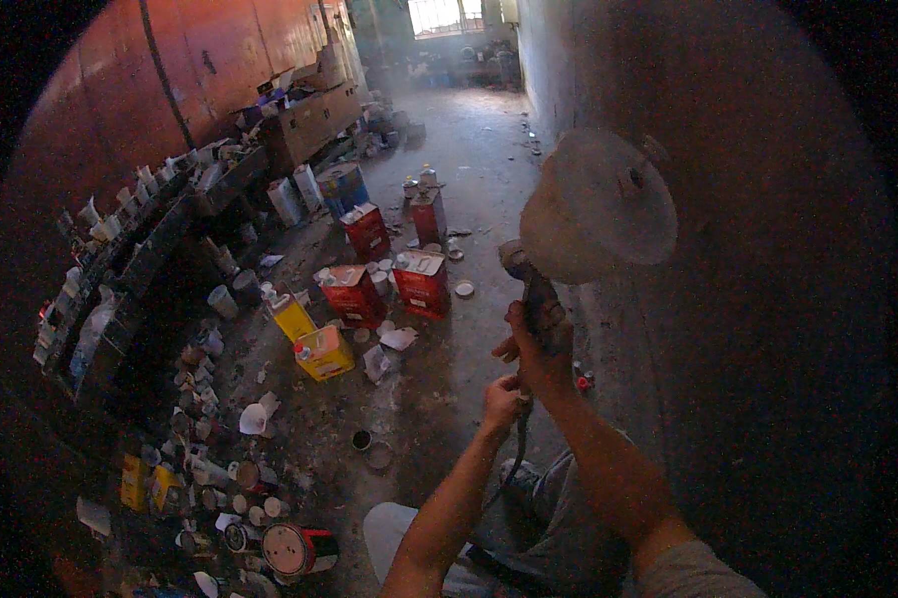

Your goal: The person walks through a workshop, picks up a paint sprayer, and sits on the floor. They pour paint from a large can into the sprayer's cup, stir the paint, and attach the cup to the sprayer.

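Beside the wall (738,249), your right hand (546,349) curls its fingers around the spray gun (539,299) beneath its cloudy cup (603,209), your left hand (504,402) pinches the hose (521,439), and a snag there could tip the cup.

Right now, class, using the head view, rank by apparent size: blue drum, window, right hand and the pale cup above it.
Pale cup
Right hand
Blue drum and window: too alike to rank

The right hand (545,359) grips above the left hand (505,403), also closed (both forearms (620,468) reaching forward, converging).
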`<move>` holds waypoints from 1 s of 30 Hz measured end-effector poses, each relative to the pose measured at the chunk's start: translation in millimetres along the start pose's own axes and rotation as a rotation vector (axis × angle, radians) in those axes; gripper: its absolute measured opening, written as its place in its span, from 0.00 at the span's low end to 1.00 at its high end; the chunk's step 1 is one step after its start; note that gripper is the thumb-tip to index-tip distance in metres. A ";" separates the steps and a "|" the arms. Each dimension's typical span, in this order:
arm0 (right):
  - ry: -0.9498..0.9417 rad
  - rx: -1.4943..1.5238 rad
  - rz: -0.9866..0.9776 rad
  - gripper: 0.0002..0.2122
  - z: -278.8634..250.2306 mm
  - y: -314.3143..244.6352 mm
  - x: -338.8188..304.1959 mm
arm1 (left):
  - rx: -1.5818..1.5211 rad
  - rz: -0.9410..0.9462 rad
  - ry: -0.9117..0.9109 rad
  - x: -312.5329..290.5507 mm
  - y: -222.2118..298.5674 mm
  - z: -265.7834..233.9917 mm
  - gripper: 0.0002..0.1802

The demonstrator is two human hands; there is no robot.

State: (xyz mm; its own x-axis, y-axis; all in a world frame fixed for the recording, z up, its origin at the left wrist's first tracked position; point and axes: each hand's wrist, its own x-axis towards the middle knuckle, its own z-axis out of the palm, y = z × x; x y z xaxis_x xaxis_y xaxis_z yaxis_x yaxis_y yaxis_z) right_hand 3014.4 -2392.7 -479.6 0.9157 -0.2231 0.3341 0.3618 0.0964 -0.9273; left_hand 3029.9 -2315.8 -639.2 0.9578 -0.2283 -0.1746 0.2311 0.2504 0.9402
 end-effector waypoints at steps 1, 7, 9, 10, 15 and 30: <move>0.012 0.018 -0.005 0.14 -0.7 1.3 0.7 | 0.117 -0.056 0.037 -0.7 -0.4 -1.6 0.19; 0.030 0.067 0.047 0.16 -1.9 9.0 5.6 | 0.048 -0.039 0.198 -8.8 -19.4 -8.6 0.18; 0.022 0.063 0.047 0.16 -0.8 9.1 6.9 | 0.019 -0.049 0.186 -14.3 -29.2 -12.9 0.20; 0.009 0.059 0.042 0.17 0.0 8.4 7.1 | 0.033 -0.083 0.172 -18.3 -33.8 -15.4 0.22; 0.010 0.079 -0.015 0.16 4.2 -0.1 4.5 | 0.188 0.056 0.121 -47.0 -46.6 -13.9 0.32; 0.047 0.047 0.036 0.14 -1.1 -0.8 9.6 | 0.367 0.565 0.184 -69.1 16.0 33.2 0.14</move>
State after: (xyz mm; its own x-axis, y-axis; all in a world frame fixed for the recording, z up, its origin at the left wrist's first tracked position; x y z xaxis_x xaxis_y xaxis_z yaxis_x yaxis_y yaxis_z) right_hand 3022.7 -2396.0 -475.8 0.9193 -0.2639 0.2918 0.3379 0.1498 -0.9292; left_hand 2961.7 -2327.2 -602.4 0.9353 0.0143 0.3537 -0.3524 -0.0571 0.9341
